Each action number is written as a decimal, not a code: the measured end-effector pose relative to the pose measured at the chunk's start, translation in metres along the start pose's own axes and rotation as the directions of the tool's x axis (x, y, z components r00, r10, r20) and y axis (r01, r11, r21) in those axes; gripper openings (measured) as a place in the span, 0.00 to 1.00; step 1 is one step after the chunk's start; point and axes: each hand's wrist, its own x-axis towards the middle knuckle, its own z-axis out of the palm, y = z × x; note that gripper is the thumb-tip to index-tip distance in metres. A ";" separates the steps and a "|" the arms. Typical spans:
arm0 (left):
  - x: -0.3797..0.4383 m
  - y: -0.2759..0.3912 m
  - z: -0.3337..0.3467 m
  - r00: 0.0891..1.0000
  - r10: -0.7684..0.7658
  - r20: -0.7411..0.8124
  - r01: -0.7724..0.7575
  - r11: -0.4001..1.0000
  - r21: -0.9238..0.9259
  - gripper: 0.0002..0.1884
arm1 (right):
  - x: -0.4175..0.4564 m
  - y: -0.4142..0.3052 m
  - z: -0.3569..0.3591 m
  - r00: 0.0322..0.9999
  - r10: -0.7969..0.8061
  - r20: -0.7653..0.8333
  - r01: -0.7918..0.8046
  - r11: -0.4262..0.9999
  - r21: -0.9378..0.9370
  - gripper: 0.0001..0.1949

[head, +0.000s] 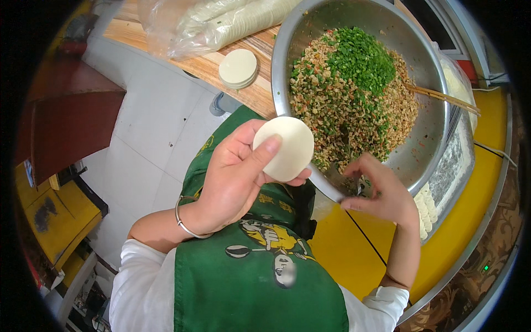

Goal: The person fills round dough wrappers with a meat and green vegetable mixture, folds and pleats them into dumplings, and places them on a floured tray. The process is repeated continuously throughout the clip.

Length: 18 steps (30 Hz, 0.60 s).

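Note:
My left hand [236,174] holds a round dough wrapper [286,151] flat, with the thumb on top of it. My right hand [381,191] is over the near rim of a large steel bowl [427,153], its fingers bent near a metal utensil [359,182] that stands in the filling; whether they touch it is unclear. Inside the bowl is a chopped filling [332,108] with a heap of chopped green onion [361,58] on top. A pair of wooden chopsticks [448,97] leans over the bowl's right side. Left of the bowl lies a short stack of wrappers [238,68].
A plastic bag [166,33] with long rows of wrappers [253,20] lies on the wooden board [199,62]. At the right, a floured tray [450,170] holds shaped dumplings [427,211] on a yellow surface [477,178]. A dark red cabinet [74,124] stands at the left.

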 end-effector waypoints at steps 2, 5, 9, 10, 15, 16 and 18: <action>0.001 -0.005 0.003 1.000 0.024 -0.015 -0.023 0.999 0.044 0.14 | 0.007 0.008 0.003 0.951 -0.144 -0.272 0.112 0.985 -0.130 0.13; 0.002 -0.010 0.003 0.999 0.037 -0.012 -0.036 0.996 0.082 0.15 | 0.006 0.019 0.003 0.860 -0.258 -0.441 0.139 0.949 -0.283 0.11; 0.005 -0.015 0.000 1.000 0.020 0.012 -0.022 0.995 0.099 0.16 | -0.011 0.019 0.002 0.912 -0.311 -0.267 0.229 0.927 -0.296 0.13; 0.006 -0.016 0.000 1.000 0.018 0.017 -0.019 0.996 0.090 0.17 | -0.020 0.019 0.000 0.930 -0.277 -0.241 0.203 0.935 -0.291 0.12; 0.010 -0.019 -0.004 0.999 -0.004 0.031 0.002 0.998 0.058 0.16 | -0.078 0.006 0.003 0.932 -0.306 -0.193 0.211 0.893 -0.397 0.15; 0.010 -0.019 -0.004 0.999 -0.008 0.033 0.006 0.998 0.055 0.16 | -0.084 0.003 0.010 0.911 -0.356 -0.209 0.239 0.867 -0.437 0.16; 0.011 -0.018 -0.002 1.000 -0.025 0.019 0.024 0.998 0.051 0.16 | -0.085 -0.005 0.031 0.861 -0.450 -0.235 0.283 0.810 -0.514 0.17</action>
